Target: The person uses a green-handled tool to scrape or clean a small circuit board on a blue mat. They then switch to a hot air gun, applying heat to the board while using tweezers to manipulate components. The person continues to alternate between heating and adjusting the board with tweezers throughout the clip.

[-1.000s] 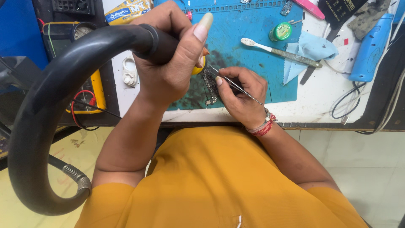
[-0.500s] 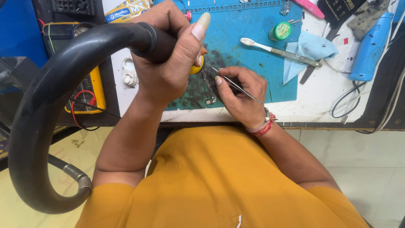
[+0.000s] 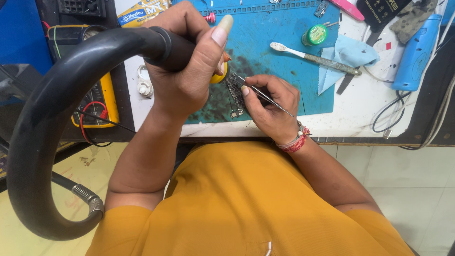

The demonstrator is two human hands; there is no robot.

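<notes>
My left hand is wrapped around a black tool handle with a yellow tip, from which a thick black hose loops down to the left. The tip points at a small dark circuit board lying on the teal work mat. My right hand grips thin metal tweezers, whose points touch the board. The two hands sit close together over the board, near the mat's front edge.
On the mat and white bench lie a toothbrush, a green round tin, a pale blue cloth and a blue tool. A yellow multimeter with red and black leads sits at the left. Cables trail at the right.
</notes>
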